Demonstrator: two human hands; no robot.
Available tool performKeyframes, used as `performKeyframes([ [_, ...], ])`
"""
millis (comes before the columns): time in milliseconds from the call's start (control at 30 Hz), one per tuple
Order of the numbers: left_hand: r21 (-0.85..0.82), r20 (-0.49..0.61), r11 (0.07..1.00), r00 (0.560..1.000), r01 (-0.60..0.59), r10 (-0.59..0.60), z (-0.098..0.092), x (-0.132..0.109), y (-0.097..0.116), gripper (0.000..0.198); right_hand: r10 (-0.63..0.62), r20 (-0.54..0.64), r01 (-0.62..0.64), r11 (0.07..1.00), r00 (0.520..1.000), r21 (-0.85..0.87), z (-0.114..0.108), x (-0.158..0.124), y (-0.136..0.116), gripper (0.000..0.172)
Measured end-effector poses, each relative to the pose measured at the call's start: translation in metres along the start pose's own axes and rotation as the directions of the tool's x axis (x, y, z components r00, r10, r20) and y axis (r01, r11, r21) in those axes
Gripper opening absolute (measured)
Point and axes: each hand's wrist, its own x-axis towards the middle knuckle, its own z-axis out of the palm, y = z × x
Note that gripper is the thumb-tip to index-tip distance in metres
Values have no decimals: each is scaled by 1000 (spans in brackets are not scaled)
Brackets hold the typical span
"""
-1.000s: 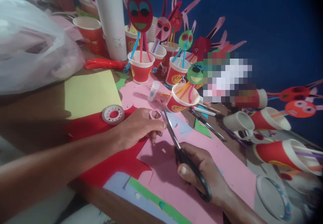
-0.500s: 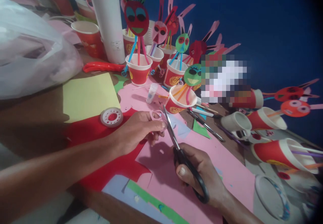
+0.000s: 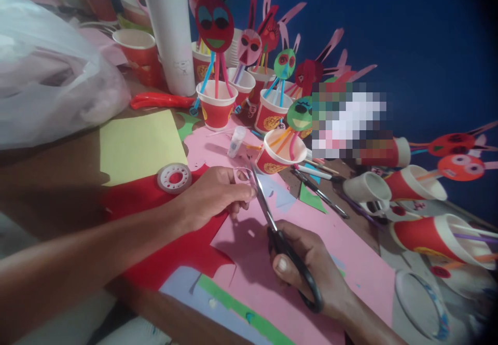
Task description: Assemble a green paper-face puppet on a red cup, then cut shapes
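My left hand (image 3: 221, 194) pinches a small pink paper piece (image 3: 244, 175) above the table, its curved edge showing past the fingertips. My right hand (image 3: 307, 262) grips the black handles of the scissors (image 3: 266, 207). The scissor blades point up and away, looking nearly closed, right beside the pink piece. Beneath both hands lies a large pink sheet (image 3: 311, 223), with a red sheet (image 3: 182, 251) under my left forearm. A white tape roll (image 3: 174, 178) rests near my left wrist.
Red cups with paper faces (image 3: 217, 105) stand behind the hands. Other cups (image 3: 418, 231) lie tipped at right, near a white mug (image 3: 365, 189). A yellow sheet (image 3: 142, 145), red-handled tool (image 3: 163, 100) and plastic bag (image 3: 58, 80) are at left. Pens (image 3: 322, 194) lie beyond the pink sheet.
The whole view has shifted slightly. Both hands keep nearly the same pose, with the pink piece and scissors still held close together.
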Motion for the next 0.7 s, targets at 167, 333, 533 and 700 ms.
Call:
performKeyframes([
  [167,24,-8,1000,1000,4,-4,0,1,1,9,-4,5,4,1000,1000,-5,0,0,0,35],
  [333,24,0,1000,1000,1,-1,0,2,1,10,-11,7,11,1000,1000,-1,0,-1,0,33],
  [533,56,-3,998,1000,11,-11,-1,1,2,13,-4,4,4,1000,1000,7,0,0,-1,33],
  [700,77,8,997,1000,18,-18,-2,0,2,13,7,2,-7,1000,1000,9,0,-1,0,34],
])
